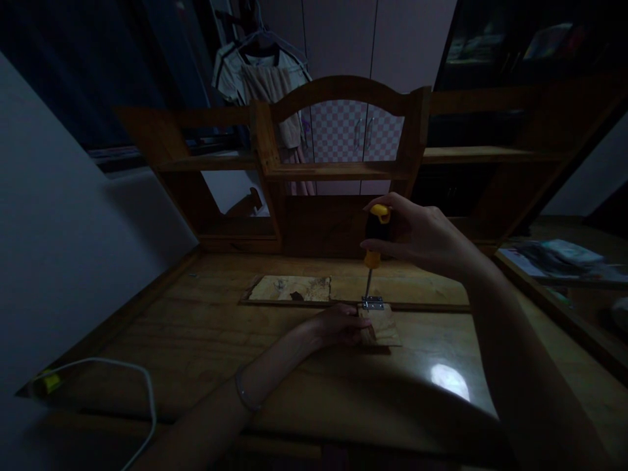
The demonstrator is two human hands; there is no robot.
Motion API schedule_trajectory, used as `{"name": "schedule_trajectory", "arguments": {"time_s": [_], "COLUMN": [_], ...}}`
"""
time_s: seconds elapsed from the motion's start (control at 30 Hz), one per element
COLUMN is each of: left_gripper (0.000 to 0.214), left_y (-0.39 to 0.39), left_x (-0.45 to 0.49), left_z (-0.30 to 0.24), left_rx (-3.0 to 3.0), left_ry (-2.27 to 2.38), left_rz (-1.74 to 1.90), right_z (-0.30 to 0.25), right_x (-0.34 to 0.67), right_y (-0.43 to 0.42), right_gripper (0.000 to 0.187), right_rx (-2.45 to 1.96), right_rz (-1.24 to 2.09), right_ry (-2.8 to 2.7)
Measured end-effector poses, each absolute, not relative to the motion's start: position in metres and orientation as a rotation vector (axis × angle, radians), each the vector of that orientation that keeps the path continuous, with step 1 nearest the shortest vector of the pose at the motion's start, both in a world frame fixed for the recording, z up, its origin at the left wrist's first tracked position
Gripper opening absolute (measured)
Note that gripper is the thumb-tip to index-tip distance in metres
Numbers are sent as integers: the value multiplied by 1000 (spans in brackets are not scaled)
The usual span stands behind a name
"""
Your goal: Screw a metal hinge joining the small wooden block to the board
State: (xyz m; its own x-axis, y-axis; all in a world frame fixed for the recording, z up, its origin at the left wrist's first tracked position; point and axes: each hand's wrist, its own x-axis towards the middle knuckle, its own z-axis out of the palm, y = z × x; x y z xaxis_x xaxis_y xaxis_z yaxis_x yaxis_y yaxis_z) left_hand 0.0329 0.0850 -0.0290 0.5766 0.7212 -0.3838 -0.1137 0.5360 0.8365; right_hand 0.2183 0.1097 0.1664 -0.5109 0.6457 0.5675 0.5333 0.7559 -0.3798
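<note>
In my right hand (407,232) is a screwdriver (373,258) with a yellow and black handle, held nearly upright. Its shaft runs down to a small metal hinge (373,303), where the tip meets the hinge's left part. The hinge lies along the far edge of a small wooden board (385,327). My left hand (343,324) grips that board by its left side, with the thumb on top. Whether a screw sits under the tip is too small to tell. Just beyond lies a long wooden plank (289,288) with a rough, pale, damaged surface at its left part.
The wooden desktop (196,327) carries all this. A wooden shelf unit (338,171) rises along its back. At the lower left a white cable (147,386) loops near a yellow object (50,381). Papers and bags (564,255) lie on a surface at the right.
</note>
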Motion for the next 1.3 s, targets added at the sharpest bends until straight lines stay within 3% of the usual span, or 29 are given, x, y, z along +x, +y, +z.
{"name": "schedule_trajectory", "arguments": {"time_s": [1.3], "left_gripper": [40], "left_y": [82], "left_x": [34], "left_z": [-24], "left_rx": [853], "left_ry": [763], "left_rz": [591], "right_z": [167], "right_x": [214], "right_y": [105], "right_gripper": [51], "right_rx": [-874], "right_rz": [143], "right_ry": [-2272]}}
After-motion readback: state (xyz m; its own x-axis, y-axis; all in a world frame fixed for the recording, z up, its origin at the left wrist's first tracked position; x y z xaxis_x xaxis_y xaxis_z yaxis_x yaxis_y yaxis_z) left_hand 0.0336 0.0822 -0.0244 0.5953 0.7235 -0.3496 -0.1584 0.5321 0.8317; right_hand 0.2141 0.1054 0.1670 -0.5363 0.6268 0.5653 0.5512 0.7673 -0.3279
